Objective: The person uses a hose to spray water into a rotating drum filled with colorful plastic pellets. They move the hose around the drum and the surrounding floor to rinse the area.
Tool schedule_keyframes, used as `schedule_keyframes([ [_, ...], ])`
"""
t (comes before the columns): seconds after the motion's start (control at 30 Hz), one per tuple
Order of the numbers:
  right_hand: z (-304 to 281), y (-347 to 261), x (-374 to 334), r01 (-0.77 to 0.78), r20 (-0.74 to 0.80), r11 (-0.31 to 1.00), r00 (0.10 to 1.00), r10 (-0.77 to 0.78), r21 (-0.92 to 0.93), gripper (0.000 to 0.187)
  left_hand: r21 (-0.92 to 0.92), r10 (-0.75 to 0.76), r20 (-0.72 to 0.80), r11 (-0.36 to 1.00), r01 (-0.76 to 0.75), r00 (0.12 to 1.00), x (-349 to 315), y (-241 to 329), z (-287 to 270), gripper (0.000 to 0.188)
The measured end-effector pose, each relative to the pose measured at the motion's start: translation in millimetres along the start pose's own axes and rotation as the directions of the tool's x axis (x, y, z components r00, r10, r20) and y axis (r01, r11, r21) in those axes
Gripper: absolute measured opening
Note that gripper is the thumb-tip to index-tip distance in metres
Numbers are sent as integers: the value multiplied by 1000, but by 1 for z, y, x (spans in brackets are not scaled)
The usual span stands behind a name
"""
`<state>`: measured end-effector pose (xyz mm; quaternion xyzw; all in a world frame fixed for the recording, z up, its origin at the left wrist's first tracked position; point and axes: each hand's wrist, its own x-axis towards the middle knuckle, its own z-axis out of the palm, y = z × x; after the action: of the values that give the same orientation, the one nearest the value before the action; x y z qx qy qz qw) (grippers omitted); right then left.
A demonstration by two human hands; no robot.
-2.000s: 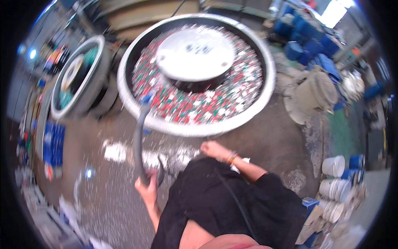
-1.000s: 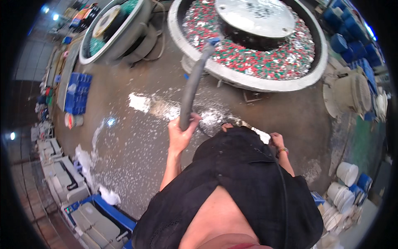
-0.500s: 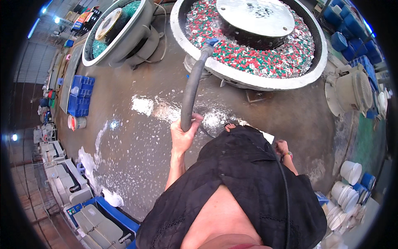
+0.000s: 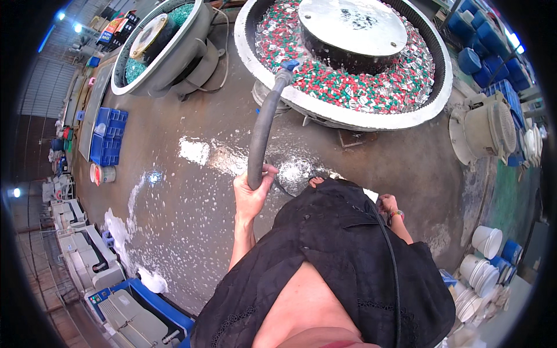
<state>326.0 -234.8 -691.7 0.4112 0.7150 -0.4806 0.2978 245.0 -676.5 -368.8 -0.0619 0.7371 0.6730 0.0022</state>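
My left hand (image 4: 249, 194) is wrapped round a thick dark grey hose (image 4: 264, 130) and holds it upright in front of me. The blue-tipped nozzle (image 4: 288, 65) at its far end reaches the near rim of a large round vibrating tub (image 4: 371, 120). Red and green pellets (image 4: 331, 86) mixed with small silvery metal parts fill the tub around its white-topped centre. By my right hip, my right hand (image 4: 387, 204) is curled beside a white flat thing (image 4: 371, 195); what its fingers hold, if anything, I cannot make out.
A second round tub (image 4: 125, 91) with teal pellets stands far left. Blue crates (image 4: 107, 138) are stacked at the left, above grey machines (image 4: 87, 258). On the right are a squat motor-like machine (image 4: 486, 130) and white buckets (image 4: 486, 240). Wet floor and white foam (image 4: 118, 229) lie between.
The whole scene has shifted slightly left in the picture. My left hand keeps its hold on the hose, its nozzle still at the tub's rim. My right hand stays by my hip.
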Motion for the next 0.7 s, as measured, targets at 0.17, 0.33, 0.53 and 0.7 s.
schedule_keyframes([
  [0.17,1,17,-3,-55,-6,998,998,55,1,16,-6,2,-6,1000,-2,1000,-4,0,-2,11],
  [0.33,4,9,-1,-55,34,998,998,54,18,19,5,-20,0,1000,20,1000,-6,3,-5,12],
  [0.53,17,-18,-11,-24,11,998,1000,23,62,17,31,-12,-7,999,12,1000,-7,4,-5,12],
  [0.7,20,-7,3,-1,41,1000,999,0,22,18,30,-6,22,1000,5,1000,-8,6,-5,12],
])
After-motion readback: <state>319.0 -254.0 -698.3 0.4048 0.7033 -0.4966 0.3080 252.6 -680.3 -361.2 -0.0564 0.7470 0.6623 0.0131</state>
